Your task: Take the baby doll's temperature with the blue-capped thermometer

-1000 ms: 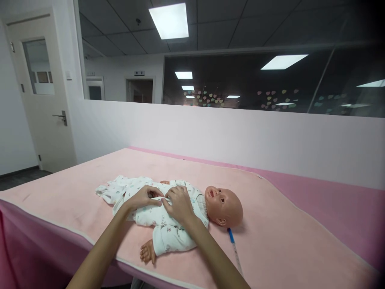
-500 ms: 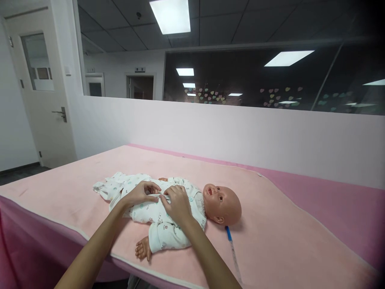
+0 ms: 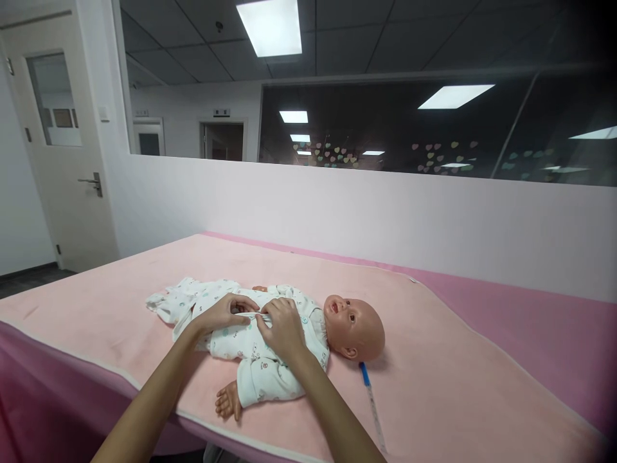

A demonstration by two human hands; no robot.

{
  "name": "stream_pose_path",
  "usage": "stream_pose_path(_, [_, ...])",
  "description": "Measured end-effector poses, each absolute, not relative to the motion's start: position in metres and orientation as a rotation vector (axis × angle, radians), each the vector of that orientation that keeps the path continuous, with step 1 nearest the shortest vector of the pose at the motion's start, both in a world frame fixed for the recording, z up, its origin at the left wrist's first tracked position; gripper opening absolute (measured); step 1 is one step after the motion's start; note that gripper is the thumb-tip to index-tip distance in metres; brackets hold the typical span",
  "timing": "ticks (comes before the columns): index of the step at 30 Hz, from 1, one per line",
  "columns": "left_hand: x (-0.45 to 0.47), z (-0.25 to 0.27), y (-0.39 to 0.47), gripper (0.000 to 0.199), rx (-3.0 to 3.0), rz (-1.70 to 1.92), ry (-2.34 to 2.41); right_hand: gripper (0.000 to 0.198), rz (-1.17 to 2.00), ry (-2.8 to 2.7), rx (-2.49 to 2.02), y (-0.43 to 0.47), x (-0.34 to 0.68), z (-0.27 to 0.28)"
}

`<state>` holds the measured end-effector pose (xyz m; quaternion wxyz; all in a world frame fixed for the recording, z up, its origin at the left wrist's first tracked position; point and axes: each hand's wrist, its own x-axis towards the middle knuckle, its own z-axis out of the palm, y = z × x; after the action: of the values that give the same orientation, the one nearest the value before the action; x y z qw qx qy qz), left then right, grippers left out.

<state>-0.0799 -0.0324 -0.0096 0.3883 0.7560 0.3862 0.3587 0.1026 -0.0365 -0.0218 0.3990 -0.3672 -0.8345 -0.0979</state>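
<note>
Doll [image 3: 289, 328] lay on its back mid-table, head right. Left hand [image 3: 222, 314] and right hand [image 3: 283, 329] met at its chest, fingertips pinching the romper [image 3: 250, 347] front. Cloth looked soft and thin: grip edges, not limbs.
</note>
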Motion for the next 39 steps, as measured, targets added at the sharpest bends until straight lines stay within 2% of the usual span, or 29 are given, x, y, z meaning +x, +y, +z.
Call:
stream_pose_path(13, [-0.0804,-0.0106,-0.0311,0.036,1.811,0.937,0.9,0.011,-0.246,-2.083,-0.971,-0.035,0.1021,-0.0244])
stream_pose_path(29, [-0.0783,-0.0064,-0.0349,0.027,1.691,0.979,0.9,0.011,-0.279,-2.08,-0.968,-0.0349,0.1021,-0.0262])
stream_pose_path(39, [-0.0789,-0.0068,-0.0365,0.034,1.645,0.961,0.922,0.011,-0.297,-2.081,-0.943,-0.0369,0.1018,-0.0248])
